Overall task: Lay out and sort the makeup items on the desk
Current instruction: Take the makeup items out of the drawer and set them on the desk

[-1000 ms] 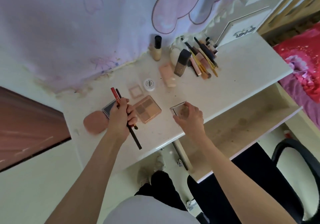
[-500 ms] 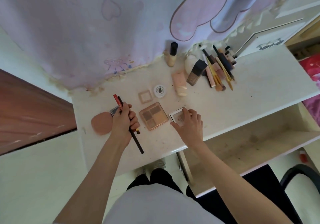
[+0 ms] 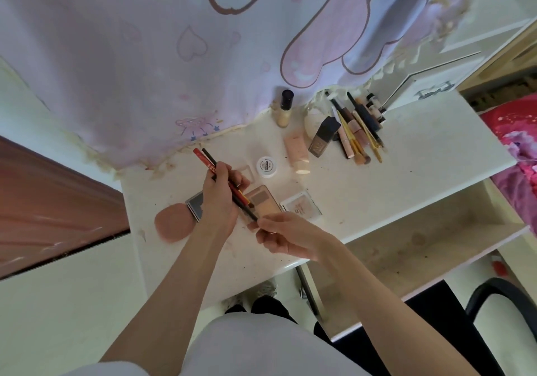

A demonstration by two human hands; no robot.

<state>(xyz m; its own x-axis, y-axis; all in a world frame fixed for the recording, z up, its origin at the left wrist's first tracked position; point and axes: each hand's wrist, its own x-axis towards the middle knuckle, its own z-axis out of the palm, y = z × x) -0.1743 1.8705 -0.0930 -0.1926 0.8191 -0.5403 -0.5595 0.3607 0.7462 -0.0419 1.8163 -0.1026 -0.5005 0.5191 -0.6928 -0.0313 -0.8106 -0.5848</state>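
Right hand (image 3: 286, 237) is being held just above the near desk edge, fingers curled, fingertips pinching the lower tip of the black pencil (image 3: 229, 185). Left hand (image 3: 219, 198) is being kept closed round two slim sticks, the black pencil and a red pencil (image 3: 203, 159), both angled up-left, upper ends sticking out past the knuckles. Hands are nearly touching over the eyeshadow palette (image 3: 261, 201), which is being partly hidden by them.

White desk (image 3: 406, 178) is being used as the layout surface. Near-left: pink puff (image 3: 171, 226) is lying flat, just beside a dark-faced compact (image 3: 195, 205) that is partly covered by the left hand. Just right of the palette, a small clear-lidded compact (image 3: 302, 205) is lying flat, untouched by either hand.

Middle row: a small square pan (image 3: 246, 171) is being partly hidden behind the left fingers; a round white jar (image 3: 266, 166) is sitting just right of it; a peach tube (image 3: 296, 152) is lying on its side beyond that.

Far edge: a pale foundation bottle (image 3: 284, 110) with a dark cap is standing upright against the curtain (image 3: 145, 56). A dark square bottle (image 3: 324, 137) is leaning tilted next to a white rounded object (image 3: 315, 118). A cluster of brushes and pencils (image 3: 357, 131) is lying fanned out to the right; individual pieces cannot be told apart cleanly.
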